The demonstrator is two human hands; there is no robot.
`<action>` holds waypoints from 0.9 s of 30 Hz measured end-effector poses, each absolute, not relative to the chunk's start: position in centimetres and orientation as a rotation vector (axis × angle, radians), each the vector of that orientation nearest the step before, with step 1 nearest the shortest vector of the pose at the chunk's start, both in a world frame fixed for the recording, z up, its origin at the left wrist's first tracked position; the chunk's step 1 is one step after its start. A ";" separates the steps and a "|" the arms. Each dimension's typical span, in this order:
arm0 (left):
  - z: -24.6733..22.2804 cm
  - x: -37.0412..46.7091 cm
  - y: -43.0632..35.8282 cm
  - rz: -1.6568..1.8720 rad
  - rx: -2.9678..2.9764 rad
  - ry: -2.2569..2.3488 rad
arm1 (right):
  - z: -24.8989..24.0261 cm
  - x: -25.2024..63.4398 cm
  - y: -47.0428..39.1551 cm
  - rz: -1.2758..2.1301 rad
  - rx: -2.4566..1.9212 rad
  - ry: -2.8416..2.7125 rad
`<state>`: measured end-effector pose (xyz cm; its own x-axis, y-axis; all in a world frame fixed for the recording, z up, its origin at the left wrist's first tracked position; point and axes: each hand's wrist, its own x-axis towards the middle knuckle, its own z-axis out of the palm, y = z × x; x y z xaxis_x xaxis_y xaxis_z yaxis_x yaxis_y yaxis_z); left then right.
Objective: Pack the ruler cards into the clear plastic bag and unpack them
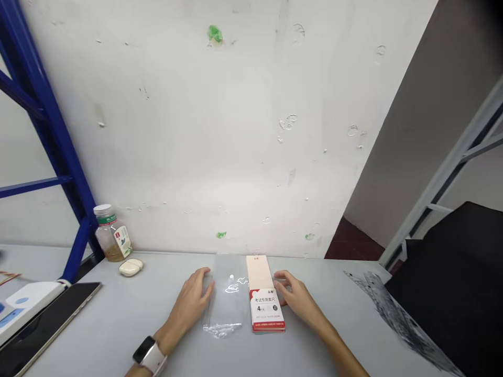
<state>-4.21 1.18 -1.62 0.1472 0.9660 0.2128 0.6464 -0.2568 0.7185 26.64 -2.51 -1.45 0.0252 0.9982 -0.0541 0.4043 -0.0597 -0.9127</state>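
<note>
A clear plastic bag (229, 298) lies flat on the grey table, with a crumpled near edge. To its right is a long cream, white and red ruler-set package (267, 309) with printed Chinese text and the number 4, its long side pointing away from me. My left hand (192, 296) rests at the bag's left edge, fingers apart and slightly bent; whether the fingertips touch the bag I cannot tell. Beside the package's right edge is my right hand (295, 294), its fingers loosely curved and spread, gripping nothing. A watch with a white strap (151, 356) is on my left wrist.
At the back left stand a jar with a white lid (112, 235) and a small cream case (131, 267). A dark-screened phone or tablet (43, 324) and a white power strip (29, 298) lie at left. A white wall (236, 157) rises behind. On the right is a black bag-like object (451, 283).
</note>
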 end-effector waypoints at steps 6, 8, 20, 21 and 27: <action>-1.8 -4.9 1.1 0.551 2.342 1.553 | -1.3 25.8 -3.3 0.774 -1.626 -1.914; -1.9 -4.9 1.1 0.463 2.385 1.566 | -1.6 25.4 -3.3 0.760 -1.645 -2.018; -2.5 -4.6 0.9 0.227 2.583 1.657 | -1.2 24.2 -3.5 0.584 -1.864 -2.246; -2.6 -4.6 0.9 0.223 2.594 1.655 | -1.2 24.1 -3.5 0.575 -1.872 -2.252; -2.4 -4.9 0.9 0.206 2.610 1.597 | -1.5 24.0 -3.6 0.529 -1.886 -2.249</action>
<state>-4.90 0.93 -2.35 0.4492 0.8902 0.0755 0.8802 -0.4554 0.1335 23.97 -3.65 -1.50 -0.1925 0.9758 -0.1038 0.9197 0.1426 -0.3659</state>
